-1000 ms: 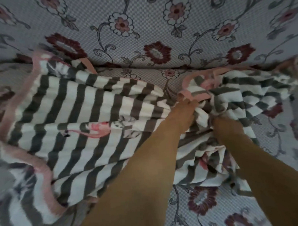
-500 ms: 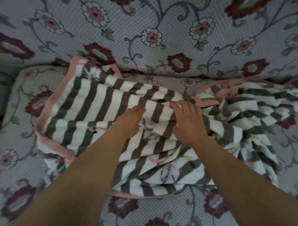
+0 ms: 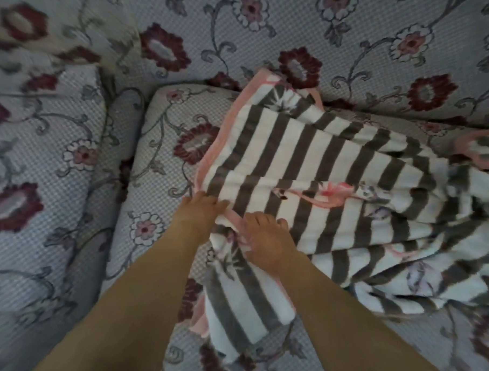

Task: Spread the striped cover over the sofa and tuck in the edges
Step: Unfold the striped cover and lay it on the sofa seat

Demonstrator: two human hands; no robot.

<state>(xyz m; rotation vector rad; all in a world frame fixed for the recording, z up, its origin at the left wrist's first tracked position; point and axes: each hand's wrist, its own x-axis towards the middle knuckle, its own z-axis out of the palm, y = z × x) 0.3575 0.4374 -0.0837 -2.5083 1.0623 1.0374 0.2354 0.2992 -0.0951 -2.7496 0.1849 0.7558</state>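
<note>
Cover [image 3: 335, 164] lay bunched on the sofa [image 3: 385, 39] seat, mostly right of centre, one corner reaching up to the backrest crease. Grey and white stripes, pink border [image 3: 216, 141], a pink figure printed mid-panel. Several folds were stacked on its right part; a flap hung over the front edge of the seat.

Left hand [image 3: 201, 211] sat at the cover's left border, fingers curled over the pink hem and gripping it. Right hand [image 3: 264, 240] lay just beside it, touching a crumpled fold, fingers bent into the cloth; a true pinch or only a press could not be told from this view.

Handling, by judgement: soft, limp, light, plush-looking. It would not hold shape, would drag and wrinkle if pushed. Best taken by the pink hem or the corners, two hands well apart, then pulled taut, not gathered mid-panel.

Edges and room: bare seat cushion [image 3: 153, 172] showed left of the cover, up to the armrest [image 3: 39, 138]. That was the open ground for drawing the hem leftward. The crease between seat and backrest, and the gap beside the armrest, looked like the likely tucking lines. The right side ran out of frame; how far the cloth went there was not visible. Little of the job looked done: nothing tucked, most of the cloth folded.
</note>
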